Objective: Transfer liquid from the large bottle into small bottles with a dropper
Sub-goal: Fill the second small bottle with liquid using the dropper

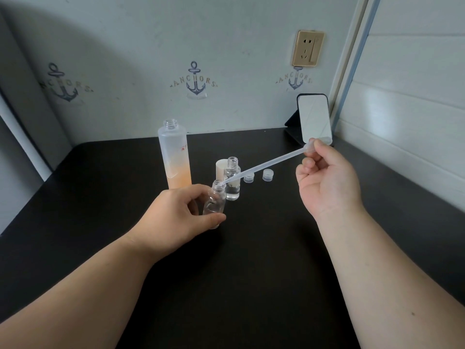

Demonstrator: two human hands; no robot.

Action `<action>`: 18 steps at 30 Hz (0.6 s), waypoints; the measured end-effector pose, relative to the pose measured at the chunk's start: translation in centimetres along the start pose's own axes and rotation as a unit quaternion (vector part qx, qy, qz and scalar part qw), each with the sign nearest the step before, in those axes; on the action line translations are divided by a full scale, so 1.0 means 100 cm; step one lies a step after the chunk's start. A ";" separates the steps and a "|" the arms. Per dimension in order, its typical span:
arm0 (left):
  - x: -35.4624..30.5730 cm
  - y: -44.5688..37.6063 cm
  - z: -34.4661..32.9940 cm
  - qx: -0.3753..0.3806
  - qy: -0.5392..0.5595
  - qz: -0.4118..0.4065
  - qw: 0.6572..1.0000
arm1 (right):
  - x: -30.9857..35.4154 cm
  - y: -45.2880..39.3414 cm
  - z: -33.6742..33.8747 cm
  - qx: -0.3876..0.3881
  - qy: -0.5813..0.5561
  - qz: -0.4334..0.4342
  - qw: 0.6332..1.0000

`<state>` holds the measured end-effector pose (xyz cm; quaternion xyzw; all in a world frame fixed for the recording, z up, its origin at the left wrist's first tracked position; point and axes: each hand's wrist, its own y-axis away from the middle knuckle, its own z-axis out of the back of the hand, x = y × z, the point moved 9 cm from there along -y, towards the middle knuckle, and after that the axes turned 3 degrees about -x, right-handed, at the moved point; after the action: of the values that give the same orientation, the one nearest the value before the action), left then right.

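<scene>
A tall frosted large bottle (174,157) with an orange lower part stands uncapped on the black table (251,260). My left hand (173,217) grips a small clear bottle (215,205), tilted, just above the table. My right hand (327,182) pinches the bulb of a long translucent dropper (266,167). The dropper slants down to the left and its tip sits in the mouth of the held bottle. A second small bottle (232,182) with clear liquid in it stands upright just behind.
A pale cylindrical cap (221,167) stands behind the small bottles. Two small clear caps (249,177) (267,175) lie to the right. A small mirror (314,118) leans at the back right corner near the wall. A wall socket (307,48) is above it.
</scene>
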<state>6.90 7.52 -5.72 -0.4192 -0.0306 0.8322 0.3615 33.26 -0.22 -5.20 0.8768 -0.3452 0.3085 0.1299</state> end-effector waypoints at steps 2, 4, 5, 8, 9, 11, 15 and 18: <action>0.001 0.000 -0.001 0.014 -0.001 0.008 1.000 | -0.001 0.000 0.000 -0.003 0.009 -0.004 1.000; 0.000 0.000 -0.003 0.026 -0.003 0.009 1.000 | -0.002 -0.001 0.001 -0.005 0.012 -0.008 1.000; 0.000 0.000 -0.004 0.032 -0.003 0.009 0.999 | -0.002 -0.001 0.001 -0.006 0.010 -0.009 1.000; 0.000 -0.001 -0.006 0.043 -0.008 0.011 0.999 | -0.002 -0.001 0.002 -0.003 0.005 -0.012 1.000; 0.001 -0.001 -0.007 0.048 -0.012 0.011 0.999 | -0.003 0.000 0.002 -0.001 0.003 -0.014 1.000; 0.002 -0.001 -0.008 0.057 -0.013 0.010 0.998 | -0.004 0.000 0.001 0.000 0.003 -0.016 1.000; -0.002 0.004 0.005 -0.003 0.089 -0.015 0.996 | -0.005 0.001 0.001 -0.006 -0.002 -0.024 1.000; 0.002 0.008 0.033 -0.151 0.155 -0.004 0.976 | -0.006 0.002 0.000 0.001 -0.006 -0.028 1.000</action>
<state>4.00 7.91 -3.97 -0.5926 -0.1008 0.7418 0.2974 32.80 -0.09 -5.54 0.8879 -0.3211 0.3002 0.1357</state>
